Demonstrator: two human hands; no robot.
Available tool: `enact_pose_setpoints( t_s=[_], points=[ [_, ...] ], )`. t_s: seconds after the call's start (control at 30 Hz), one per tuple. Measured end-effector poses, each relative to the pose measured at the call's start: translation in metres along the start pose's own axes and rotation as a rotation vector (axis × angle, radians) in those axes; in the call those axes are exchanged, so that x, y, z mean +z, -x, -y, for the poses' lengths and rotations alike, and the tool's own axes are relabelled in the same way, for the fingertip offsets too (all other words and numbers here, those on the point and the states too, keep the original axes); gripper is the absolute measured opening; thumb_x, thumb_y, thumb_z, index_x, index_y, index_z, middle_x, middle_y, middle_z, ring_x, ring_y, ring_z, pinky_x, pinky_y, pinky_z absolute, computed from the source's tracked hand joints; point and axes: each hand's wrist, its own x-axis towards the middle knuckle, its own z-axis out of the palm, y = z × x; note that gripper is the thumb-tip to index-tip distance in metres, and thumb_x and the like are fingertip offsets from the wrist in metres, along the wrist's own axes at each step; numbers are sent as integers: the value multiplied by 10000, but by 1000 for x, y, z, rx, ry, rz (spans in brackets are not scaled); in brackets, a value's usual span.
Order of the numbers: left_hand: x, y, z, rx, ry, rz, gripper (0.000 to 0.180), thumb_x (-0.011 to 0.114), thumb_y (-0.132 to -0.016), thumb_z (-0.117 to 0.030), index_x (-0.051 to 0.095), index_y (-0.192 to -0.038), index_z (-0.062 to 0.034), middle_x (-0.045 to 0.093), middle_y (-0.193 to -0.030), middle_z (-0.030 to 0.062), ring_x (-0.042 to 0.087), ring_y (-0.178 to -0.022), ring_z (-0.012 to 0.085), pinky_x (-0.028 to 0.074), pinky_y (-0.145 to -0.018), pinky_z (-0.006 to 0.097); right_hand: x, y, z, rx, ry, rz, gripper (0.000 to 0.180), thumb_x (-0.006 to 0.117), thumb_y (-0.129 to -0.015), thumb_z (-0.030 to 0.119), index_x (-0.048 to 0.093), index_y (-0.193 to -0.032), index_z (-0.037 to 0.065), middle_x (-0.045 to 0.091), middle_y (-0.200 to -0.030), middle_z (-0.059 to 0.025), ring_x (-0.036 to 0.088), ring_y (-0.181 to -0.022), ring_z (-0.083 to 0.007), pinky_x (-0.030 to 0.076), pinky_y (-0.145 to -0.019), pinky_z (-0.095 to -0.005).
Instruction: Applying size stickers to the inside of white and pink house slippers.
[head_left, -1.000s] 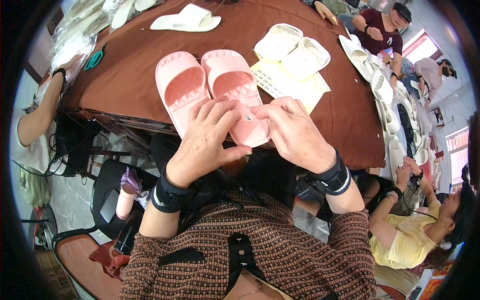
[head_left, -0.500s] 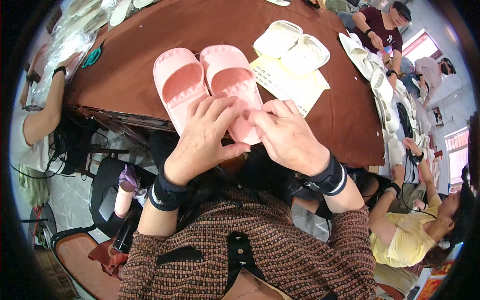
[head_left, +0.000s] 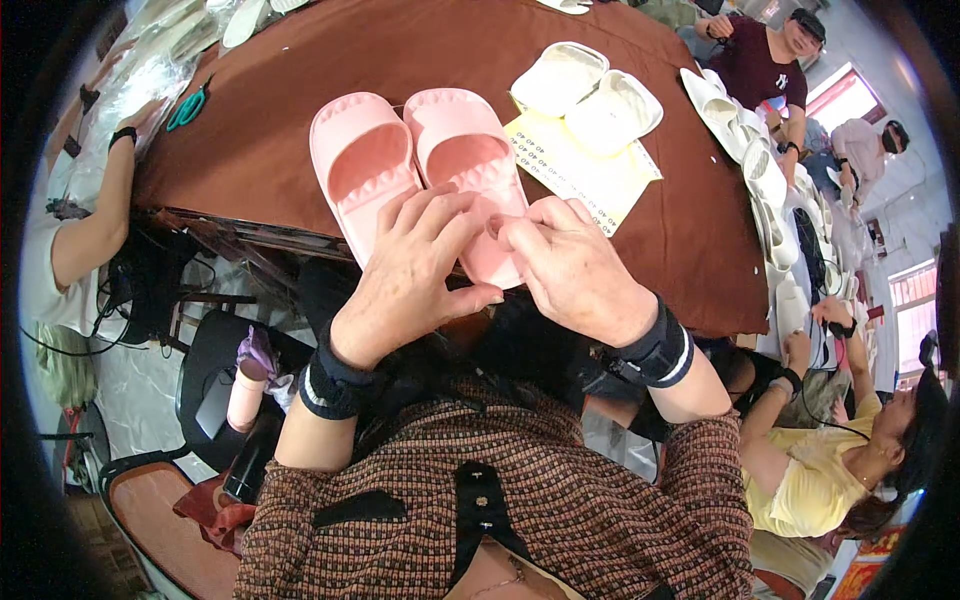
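A pair of pink slide slippers (head_left: 463, 118) lies side by side at the near edge of the brown-covered table, toes pointing away from me. My left hand (head_left: 410, 270) rests across their heel halves, its fingers bent a little over the insoles and its thumb stretched out near the right slipper's heel end. On the right slipper's insole, my right hand (head_left: 575, 265) is closed, thumb and forefinger pinched together against the inner sole. Whatever is between those fingertips is too small or hidden to make out. Just beyond lies a yellow-and-white printed label sheet (head_left: 570, 175).
Two white open trays (head_left: 615, 112) sit on the sheet. Teal-handled scissors (head_left: 188, 108) lie at the table's left beside clear plastic bags (head_left: 140, 75). White shoes (head_left: 765, 180) line the right edge. Co-workers sit around, one in a yellow shirt (head_left: 800, 480) at right.
My hands and the slippers hold nearly the same place, with the right fingers still pinched on the insole. The co-worker at the far right has raised a hand.
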Motion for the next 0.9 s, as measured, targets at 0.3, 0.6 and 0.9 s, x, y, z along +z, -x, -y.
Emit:
enact_pose_setpoints(
  t_s=[0.3,0.6,0.9],
  points=[
    [1,2,0,-1,6,-1,681,841,-659,-333,550,-1202,-43,540,-1327,125,456,-1265,373,335,-1067,480,-7,-1,3,-11,22,28,190,605,-768,39,571,-954,52,601,-883,-106,542,-931,-292,424,-832,-400],
    [0,1,0,-3,13,-8,679,846,-652,-333,554,-1194,-46,539,-1328,124,457,-1259,382,333,-1069,482,-8,0,3,-23,45,21,190,603,-771,28,575,-955,64,614,-866,-79,549,-915,-278,416,-820,-393],
    [0,0,1,7,14,-19,665,843,-659,-332,557,-1187,-46,542,-1313,127,456,-1255,376,337,-1062,482,-11,-6,1,-33,72,51,157,595,-781,18,583,-920,89,629,-810,-57,553,-894,-249,405,-812,-371]
  ],
)
